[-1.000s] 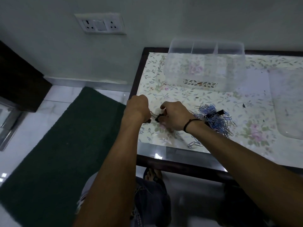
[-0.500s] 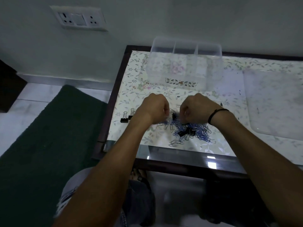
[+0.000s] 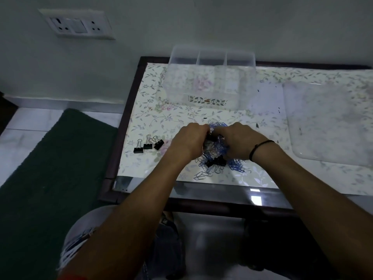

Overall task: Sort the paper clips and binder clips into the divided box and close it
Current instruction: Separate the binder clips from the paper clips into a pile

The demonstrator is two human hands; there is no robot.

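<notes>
I read this as early in the sort. My left hand (image 3: 190, 139) and my right hand (image 3: 237, 141) are both down in the mixed pile (image 3: 219, 158) of blue paper clips and black binder clips near the front edge of the bench (image 3: 262, 178). Both hands have their fingers curled in toward each other over something dark at the top of the pile; it looks like a binder clip being worked free of tangled paper clips, but I cannot tell which hand has hold of it, or whether either truly does.

Done so far, judging by how things lie: three black binder clips (image 3: 148, 145) stand in a small row to the left of the pile, apart from it. At least two more binder clips (image 3: 217, 161) sit in the pile between my wrists.

The divided box (image 3: 210, 81) stands at the back of the bench, and its three compartments look empty. Its lid (image 3: 331, 122) lies flat to the right, off the box. So filling the compartments and closing are all left, as I judge it.
</notes>
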